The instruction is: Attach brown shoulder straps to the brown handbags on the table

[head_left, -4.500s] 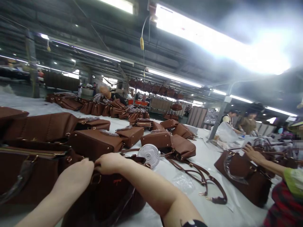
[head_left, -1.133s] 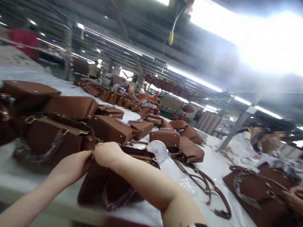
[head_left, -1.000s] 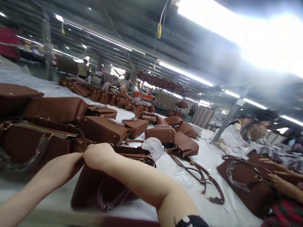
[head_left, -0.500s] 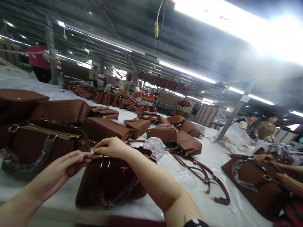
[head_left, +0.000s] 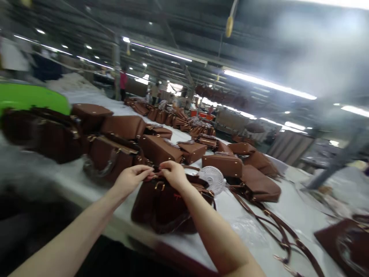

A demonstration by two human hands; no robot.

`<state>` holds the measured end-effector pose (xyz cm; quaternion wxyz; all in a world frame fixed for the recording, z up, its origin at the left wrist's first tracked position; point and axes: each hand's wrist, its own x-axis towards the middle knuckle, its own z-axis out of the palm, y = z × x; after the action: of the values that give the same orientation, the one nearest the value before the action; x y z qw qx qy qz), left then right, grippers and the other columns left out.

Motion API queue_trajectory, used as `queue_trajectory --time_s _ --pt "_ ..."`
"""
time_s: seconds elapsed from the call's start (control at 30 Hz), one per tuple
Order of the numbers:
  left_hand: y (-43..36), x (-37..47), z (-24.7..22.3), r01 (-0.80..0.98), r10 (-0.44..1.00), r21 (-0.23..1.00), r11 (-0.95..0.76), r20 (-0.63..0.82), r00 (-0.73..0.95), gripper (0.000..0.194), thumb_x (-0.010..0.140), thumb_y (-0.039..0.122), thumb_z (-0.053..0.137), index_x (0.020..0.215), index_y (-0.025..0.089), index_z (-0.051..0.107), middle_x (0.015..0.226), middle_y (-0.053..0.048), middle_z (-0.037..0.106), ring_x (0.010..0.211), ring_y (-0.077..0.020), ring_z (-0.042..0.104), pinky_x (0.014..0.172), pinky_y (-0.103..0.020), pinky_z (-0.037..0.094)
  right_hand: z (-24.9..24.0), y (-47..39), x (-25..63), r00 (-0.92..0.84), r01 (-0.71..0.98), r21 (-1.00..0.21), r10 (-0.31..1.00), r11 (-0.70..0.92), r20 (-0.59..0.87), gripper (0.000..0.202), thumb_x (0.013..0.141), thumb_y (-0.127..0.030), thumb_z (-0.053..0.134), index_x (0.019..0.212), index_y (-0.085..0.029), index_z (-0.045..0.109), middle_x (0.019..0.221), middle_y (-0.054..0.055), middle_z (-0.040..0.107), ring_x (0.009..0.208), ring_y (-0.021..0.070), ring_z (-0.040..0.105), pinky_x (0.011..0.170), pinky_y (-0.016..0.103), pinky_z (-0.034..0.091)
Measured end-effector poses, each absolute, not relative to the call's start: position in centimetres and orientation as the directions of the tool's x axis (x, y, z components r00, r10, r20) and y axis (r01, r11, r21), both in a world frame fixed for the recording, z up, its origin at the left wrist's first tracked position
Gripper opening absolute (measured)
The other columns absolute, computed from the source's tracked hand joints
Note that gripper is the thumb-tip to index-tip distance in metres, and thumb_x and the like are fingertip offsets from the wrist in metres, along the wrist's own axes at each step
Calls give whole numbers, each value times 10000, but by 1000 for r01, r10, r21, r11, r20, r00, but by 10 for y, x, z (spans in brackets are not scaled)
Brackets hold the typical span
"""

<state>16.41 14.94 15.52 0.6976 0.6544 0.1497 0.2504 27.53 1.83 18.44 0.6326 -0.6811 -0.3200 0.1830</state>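
Observation:
A dark brown handbag (head_left: 164, 204) stands on the white table in front of me, with gold rings and a small red-orange dragonfly mark on its front. Its handle, wrapped in clear plastic, hangs down the front. My left hand (head_left: 133, 177) pinches the bag's top edge at the left end, fingers closed. Right beside it, my right hand (head_left: 173, 174) is closed on the same edge, fingertips almost meeting the left ones. The exact bit between the fingertips is hidden. Behind the bag is a white fan (head_left: 212, 179) with a round grille.
Brown shoulder straps (head_left: 271, 215) with metal clips lie right of the bag. More brown bags (head_left: 221, 165) cover the table behind, and an open-topped bag (head_left: 105, 156) stands left. A green rounded object (head_left: 34, 96) is at far left. Another bag (head_left: 346, 242) sits at the right edge.
The view has swung left, so everything sits further right and the green object appears. My left hand has come closer to my right at the bag's edge. The co-worker's hands have left view.

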Motion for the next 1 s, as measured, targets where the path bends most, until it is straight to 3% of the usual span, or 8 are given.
queue_trajectory --time_s 0.13,0.23,0.37,0.47,0.53,0.63,0.77,1.0 --pt "141 170 159 -190 490 968 -166 248 836 378 758 508 694 837 138 705 683 -21 676 606 -127 610 585 -237 488 180 11 285 686 66 -991 716 114 128 291 672 -456 759 784 -197 690 656 8 675 558 133 594 586 284 533" --pt "135 179 160 -157 391 968 -195 223 893 270 833 388 632 886 131 694 641 9 628 537 -97 551 530 -213 422 180 9 291 629 -31 -987 770 160 105 393 649 -561 738 731 -184 663 627 33 653 560 145 595 540 279 511" --pt "127 183 159 -139 324 971 -197 198 925 198 854 309 611 779 132 656 661 22 613 544 -73 505 552 -204 390 182 1 289 615 -45 -984 781 173 110 355 626 -493 762 777 -183 678 723 59 684 646 169 630 621 310 538" --pt "125 182 156 -176 359 976 -125 210 909 194 853 298 607 763 129 642 676 17 620 543 -64 474 556 -206 366 177 -1 289 674 4 -989 730 149 112 400 565 -356 804 918 -208 688 815 31 710 577 117 580 539 254 482" --pt "127 182 153 -211 371 976 -49 214 904 221 850 327 610 759 126 631 700 8 629 534 -55 452 551 -208 349 171 2 291 701 42 -995 707 93 95 467 540 -313 819 975 -203 692 697 -1 684 490 93 510 463 222 403" --pt "131 183 148 -243 356 970 30 217 909 258 831 378 628 766 128 619 715 7 625 525 -51 438 533 -212 327 164 7 296 697 107 -994 714 -14 65 469 546 -381 840 933 -140 730 525 -14 598 444 100 462 424 224 336" --pt "133 186 141 -274 311 961 31 251 917 282 814 414 642 781 135 620 732 8 623 530 -51 440 528 -215 323 161 9 299 704 209 -974 705 -82 92 483 568 -507 819 860 -127 752 511 -13 573 455 104 440 433 240 325" --pt "135 182 140 -303 471 952 39 250 846 329 895 473 511 783 166 544 598 58 495 481 -68 430 500 -209 340 164 3 290 700 379 -911 695 -165 165 473 701 -575 720 911 -151 741 546 -9 590 496 137 486 488 267 373"
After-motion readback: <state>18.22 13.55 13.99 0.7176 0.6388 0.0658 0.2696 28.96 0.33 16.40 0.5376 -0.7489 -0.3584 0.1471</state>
